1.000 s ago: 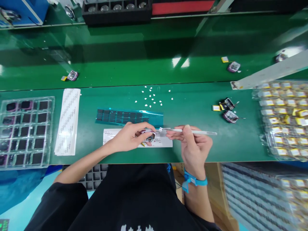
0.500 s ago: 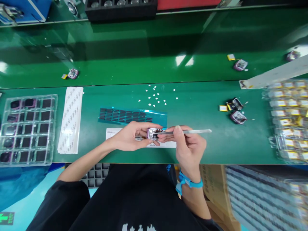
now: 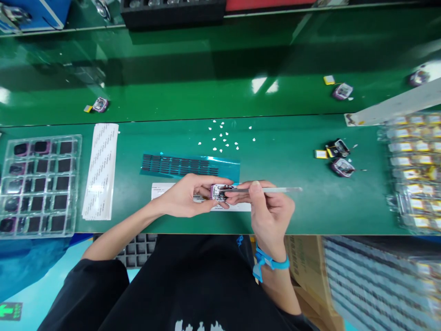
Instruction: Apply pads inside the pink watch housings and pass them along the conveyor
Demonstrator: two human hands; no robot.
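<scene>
My left hand [image 3: 189, 196] grips a small open device housing [image 3: 217, 192] with a purple rim and electronic parts showing inside. Pinched in my right hand [image 3: 270, 204] is a pair of metal tweezers [image 3: 280, 190], whose tips reach into the housing. What the tips touch is too small to make out. Under both hands lies a white printed sheet [image 3: 161, 187]. Just beyond it, a blue film [image 3: 230, 170] carries rows of thin black strips [image 3: 179, 164]. Several small white stickers [image 3: 221, 135] are scattered farther back on the green bench.
At the left stand a clear tray [image 3: 78, 184] of dark squares and a stack of white strips [image 3: 99, 174]. More open housings [image 3: 342, 167] with yellow battery packs [image 3: 321, 154] lie to the right, near clear trays [image 3: 392, 202]. A white bar [image 3: 396, 103] slants at the back right.
The view has shifted very slightly. Both hands keep their hold on the housing and the tweezers, with almost no visible movement.
</scene>
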